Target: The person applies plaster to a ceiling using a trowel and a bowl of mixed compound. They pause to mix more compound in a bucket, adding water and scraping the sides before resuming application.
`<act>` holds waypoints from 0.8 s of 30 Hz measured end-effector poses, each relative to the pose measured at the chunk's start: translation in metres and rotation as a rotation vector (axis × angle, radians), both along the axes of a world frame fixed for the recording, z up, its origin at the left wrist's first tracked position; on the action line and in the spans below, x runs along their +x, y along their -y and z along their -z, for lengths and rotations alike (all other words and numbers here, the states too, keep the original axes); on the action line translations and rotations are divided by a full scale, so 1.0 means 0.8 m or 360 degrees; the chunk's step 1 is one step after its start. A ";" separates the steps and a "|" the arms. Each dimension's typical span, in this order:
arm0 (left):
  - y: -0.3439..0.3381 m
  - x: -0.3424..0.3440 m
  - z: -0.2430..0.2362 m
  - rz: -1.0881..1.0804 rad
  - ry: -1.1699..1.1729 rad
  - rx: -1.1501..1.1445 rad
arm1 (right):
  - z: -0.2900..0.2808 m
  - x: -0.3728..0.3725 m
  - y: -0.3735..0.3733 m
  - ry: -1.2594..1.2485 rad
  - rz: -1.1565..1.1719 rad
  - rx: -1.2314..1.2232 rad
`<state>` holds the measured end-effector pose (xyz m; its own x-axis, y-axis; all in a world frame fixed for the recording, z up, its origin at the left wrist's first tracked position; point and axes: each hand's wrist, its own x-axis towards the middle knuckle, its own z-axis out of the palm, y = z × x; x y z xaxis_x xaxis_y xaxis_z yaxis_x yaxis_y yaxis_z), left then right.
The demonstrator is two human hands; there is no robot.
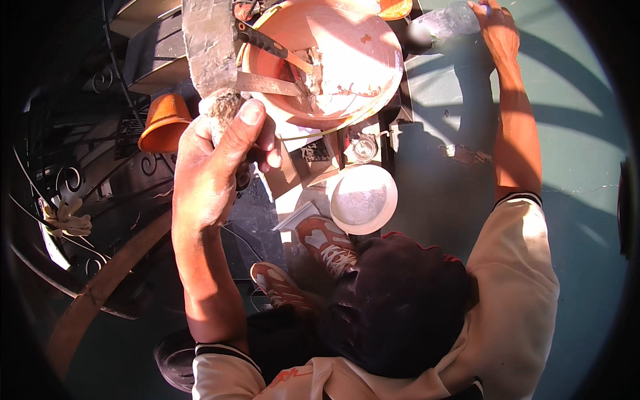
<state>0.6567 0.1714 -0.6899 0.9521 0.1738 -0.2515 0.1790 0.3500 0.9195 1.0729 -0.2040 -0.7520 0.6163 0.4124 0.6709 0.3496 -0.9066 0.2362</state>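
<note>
My left hand [223, 150] is wrapped round the stubby, plaster-crusted handle of a scraper. Its broad, dirty metal blade [210, 47] points up beside a large orange basin [393, 87]. Inside the basin, pale residue clings to the bottom, and a tool with a black handle [263, 39] leans over the rim next to a flat metal strip [267, 85]. At the upper right, my right arm reaches out along the greenish wall. There my right hand [500, 33] grips the end of a clear plastic bottle [453, 20], which lies sideways; part of that hand is cut off by the frame edge.
A white bucket [363, 199] stands below the basin, near my shoes [327, 243]. To the left are an orange pot [165, 122], steps [157, 53] and a curled iron railing [67, 180]. A pale glove [65, 219] hangs on the railing.
</note>
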 end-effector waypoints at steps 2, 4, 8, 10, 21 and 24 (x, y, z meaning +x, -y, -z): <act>0.014 -0.004 -0.005 0.0109 -0.0045 0.0019 | -0.093 -0.106 -0.043 -0.0289 -0.0123 0.0221; 0.043 0.004 -0.011 0.0294 -0.0005 0.0109 | -0.143 -0.157 -0.007 0.0100 -0.0161 0.0001; 0.073 0.016 -0.012 0.0763 0.0169 0.0030 | -0.221 -0.263 -0.002 -0.0247 0.0035 0.0295; 0.091 0.017 -0.014 0.0834 0.0223 0.0270 | -0.251 -0.316 -0.030 -0.0498 0.0171 0.0474; 0.117 -0.036 0.046 0.1130 0.0280 0.0653 | -0.160 -0.441 -0.062 -0.1387 -0.0262 0.0963; 0.096 -0.058 0.064 0.1229 0.0060 0.0644 | -0.125 -0.464 -0.077 -0.1689 -0.0026 0.0846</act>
